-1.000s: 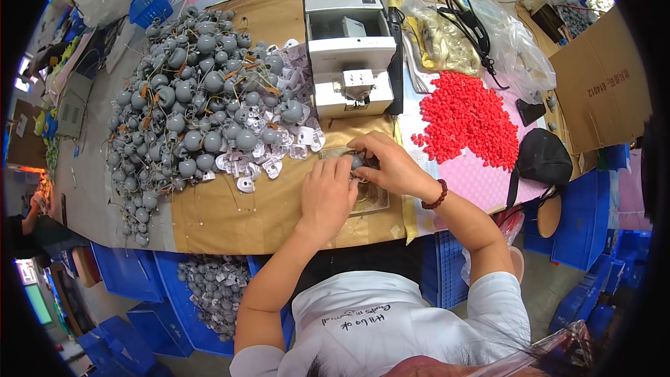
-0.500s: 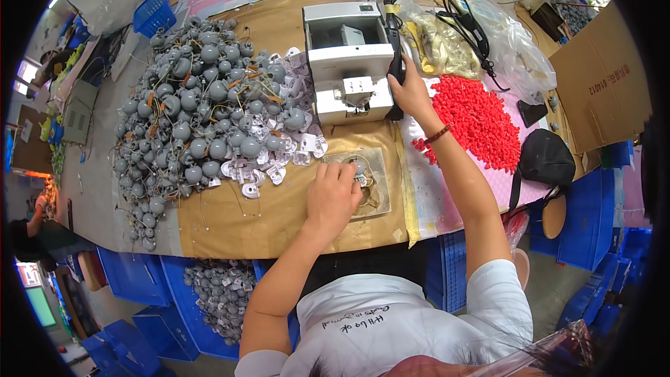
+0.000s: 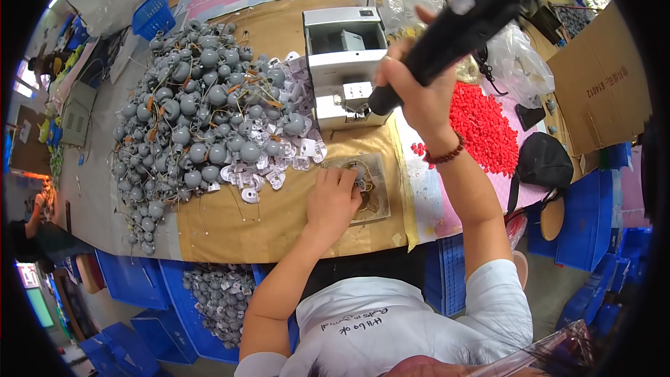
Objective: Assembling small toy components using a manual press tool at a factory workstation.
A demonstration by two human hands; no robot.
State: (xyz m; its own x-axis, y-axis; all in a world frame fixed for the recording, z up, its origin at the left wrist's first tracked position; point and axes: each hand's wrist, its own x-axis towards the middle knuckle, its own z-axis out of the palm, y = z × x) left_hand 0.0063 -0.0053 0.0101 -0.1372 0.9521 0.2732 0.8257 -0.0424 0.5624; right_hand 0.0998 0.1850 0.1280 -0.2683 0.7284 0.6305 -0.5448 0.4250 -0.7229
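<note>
My right hand [image 3: 431,108] is wrapped round a thick black power screwdriver [image 3: 457,31], raised above the table and tilted, its lower end near the front of a white screw feeder [image 3: 349,66]. In front of that machine a square fixture plate [image 3: 379,167] with hollows lies on the brown table cover. My left hand [image 3: 331,202] rests on the plate's left side, fingertips closed on a small grey part [image 3: 360,176] seated there. The part is mostly hidden by the fingers.
A large heap of grey round-headed parts with wires [image 3: 199,112] lies left, with white plastic pieces [image 3: 269,160] along its right edge. Small red pieces [image 3: 485,129] are piled right, beside a black pouch [image 3: 546,159]. A cardboard box [image 3: 600,80] stands far right.
My right hand has lifted the screwdriver from beside the feeder, bringing it up and nearer and tilting it. My left hand has stayed at the plate.
</note>
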